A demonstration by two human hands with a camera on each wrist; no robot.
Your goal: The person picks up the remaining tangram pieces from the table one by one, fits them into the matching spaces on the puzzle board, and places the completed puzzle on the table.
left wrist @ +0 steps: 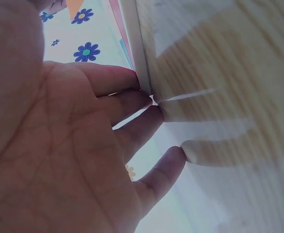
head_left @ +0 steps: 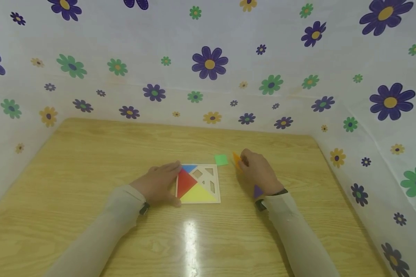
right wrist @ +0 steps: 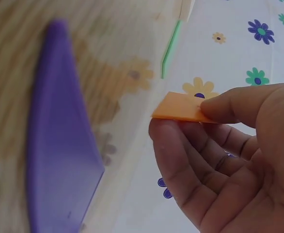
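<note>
A square wooden tangram tray (head_left: 219,184) lies on the table, holding a blue triangle (head_left: 188,168), a red triangle (head_left: 185,183) and a yellow triangle (head_left: 198,194). Along its left edge rests my left hand (head_left: 159,182), with fingertips near the upper corner and the thumb near the lower one. In the left wrist view its fingers are fairly straight, the tips at the tray side and table. My right hand (head_left: 260,169) pinches a flat orange tangram piece (right wrist: 178,107) between thumb and fingers, right of the tray. A purple triangle (right wrist: 64,145) lies beneath that wrist.
A green square piece (head_left: 221,160) lies by the tray's upper right corner. Several recesses show in the tray's right part. White flower-patterned cloth (head_left: 152,42) stands behind the wooden table (head_left: 90,154) and along both sides.
</note>
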